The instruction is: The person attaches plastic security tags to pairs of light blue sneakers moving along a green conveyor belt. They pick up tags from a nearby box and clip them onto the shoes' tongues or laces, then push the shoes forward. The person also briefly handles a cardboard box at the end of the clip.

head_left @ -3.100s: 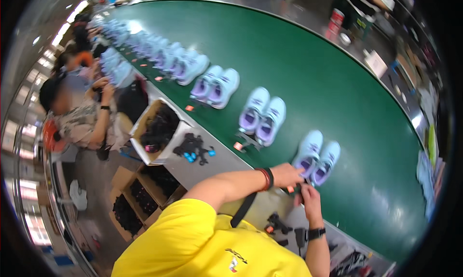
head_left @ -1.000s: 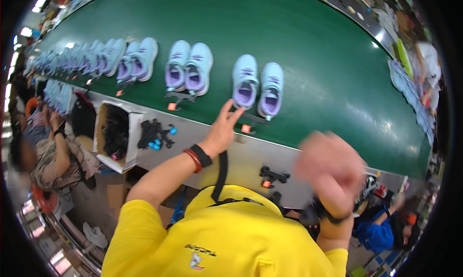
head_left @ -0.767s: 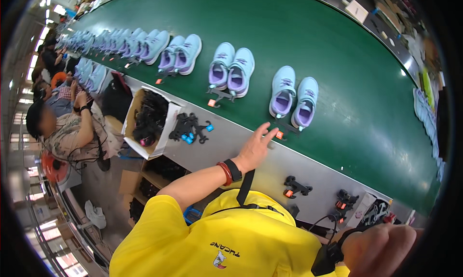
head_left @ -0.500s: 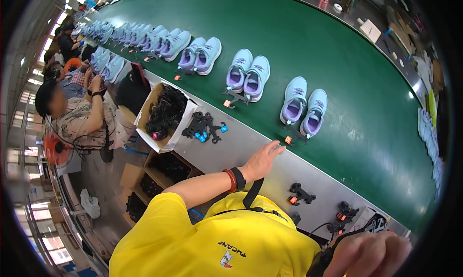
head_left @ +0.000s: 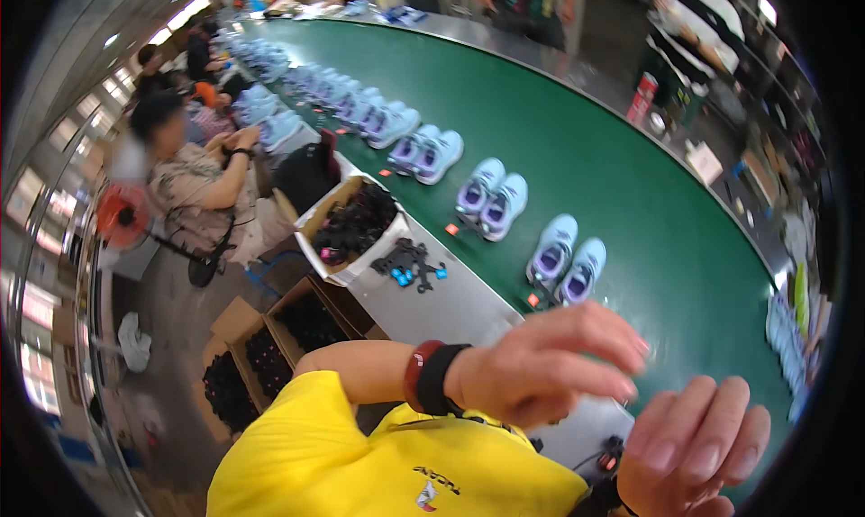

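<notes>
My left hand (head_left: 550, 359) is raised over the near edge of the green bench, fingers stretched out and apart, holding nothing visible. Beside it at the lower right, my right hand (head_left: 694, 440) has its fingers curled toward the thumb. Its palm is hidden, so I cannot see whether it holds anything. Just beyond my left hand stands a pair of light blue sneakers (head_left: 551, 247) with purple lining. A black plastic shoe hanger with an orange tag (head_left: 533, 300) lies at their heels. Partly behind my hands are small black hangers (head_left: 611, 452).
More sneaker pairs (head_left: 491, 197) line the green surface (head_left: 667, 247) toward the far left. A white box of black hangers (head_left: 356, 220) and loose blue-tagged hangers (head_left: 410, 265) sit on the metal ledge. Cardboard boxes (head_left: 270, 355) stand below. A co-worker (head_left: 203, 175) sits at the left.
My left hand has lifted off the bench edge and moved right, toward my right hand. My right hand has risen slightly. The view has shifted, showing more people across the bench.
</notes>
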`<state>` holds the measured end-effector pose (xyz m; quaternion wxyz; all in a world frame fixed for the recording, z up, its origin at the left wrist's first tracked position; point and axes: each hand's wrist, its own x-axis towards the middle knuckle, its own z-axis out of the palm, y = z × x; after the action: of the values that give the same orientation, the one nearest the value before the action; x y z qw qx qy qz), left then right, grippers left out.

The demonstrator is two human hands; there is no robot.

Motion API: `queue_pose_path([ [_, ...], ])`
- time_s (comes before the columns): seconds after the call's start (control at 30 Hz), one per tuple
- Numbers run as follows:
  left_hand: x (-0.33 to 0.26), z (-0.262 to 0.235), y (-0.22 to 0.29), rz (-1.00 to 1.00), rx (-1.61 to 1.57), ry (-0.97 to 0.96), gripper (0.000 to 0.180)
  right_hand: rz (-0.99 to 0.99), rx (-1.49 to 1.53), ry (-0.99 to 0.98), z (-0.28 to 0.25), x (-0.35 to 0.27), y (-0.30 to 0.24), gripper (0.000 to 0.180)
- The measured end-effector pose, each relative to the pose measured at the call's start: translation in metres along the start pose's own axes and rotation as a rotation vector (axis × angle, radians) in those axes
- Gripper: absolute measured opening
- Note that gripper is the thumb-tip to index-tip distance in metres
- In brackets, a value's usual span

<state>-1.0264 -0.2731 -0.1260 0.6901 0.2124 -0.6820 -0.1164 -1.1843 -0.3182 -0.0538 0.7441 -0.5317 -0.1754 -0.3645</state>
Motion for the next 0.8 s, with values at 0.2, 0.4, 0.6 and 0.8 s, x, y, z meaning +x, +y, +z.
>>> queue_pose_path([
  [0.2, 0.047, 0.040, 0.069, 0.201, -0.305, 0.164, 0.019, -0.102, -0.007, -0.046, 0.039, -0.005, -0.032, 0.048],
  [0.4, 0.047, 0.075, 0.083, 0.162, -0.393, 0.124, 0.023, -0.252, -0.197, -0.003, 0.049, -0.029, -0.058, 0.047],
  [0.6, 0.034, 0.082, 0.101, 0.193, -0.247, 0.004, 0.027, -0.477, -0.366, 0.025, 0.042, -0.058, -0.082, 0.047],
  [0.8, 0.031, 0.106, 0.097, 0.370, -0.251, -0.024, 0.031, -0.724, -0.699, 0.120, 0.043, -0.095, -0.104, 0.046],
])
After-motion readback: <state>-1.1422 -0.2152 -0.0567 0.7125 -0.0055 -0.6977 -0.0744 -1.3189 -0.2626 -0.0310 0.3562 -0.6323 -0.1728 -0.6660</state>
